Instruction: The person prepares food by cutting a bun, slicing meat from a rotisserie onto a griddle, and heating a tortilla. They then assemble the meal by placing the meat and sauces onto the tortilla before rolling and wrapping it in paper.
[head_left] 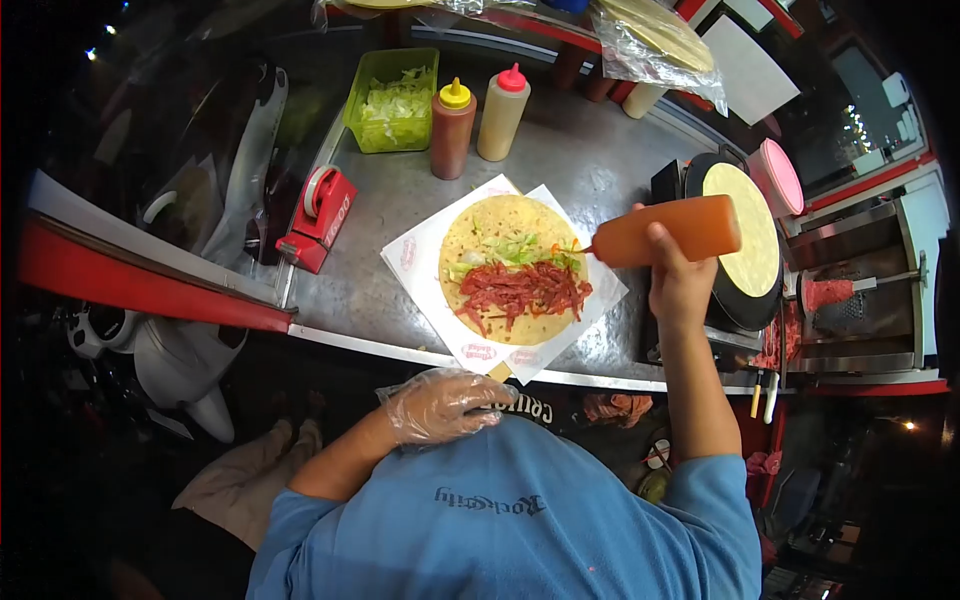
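Observation:
My right hand (680,275) is wrapped round an orange sauce squeeze bottle (668,230), tipped on its side with its nozzle pointing left. The nozzle is over the right edge of a flatbread (510,215), where a thin line of orange sauce shows. Shredded lettuce (515,248) and a band of reddish shredded meat (525,292) lie across the bread. Beneath it are sheets of printed white paper (420,275), with a bit of wooden board (499,371) poking out. My left hand (448,405), in a clear plastic glove, rests near the counter's front edge, fingers loosely bent and holding nothing.
Behind the bread stand a yellow-capped bottle (453,135), a red-capped bottle (503,115) and a green tub of lettuce (398,140). A red tape dispenser (318,225) sits left. At right, another flatbread (742,230) lies on a black griddle (700,180), beside a meat spit (828,291).

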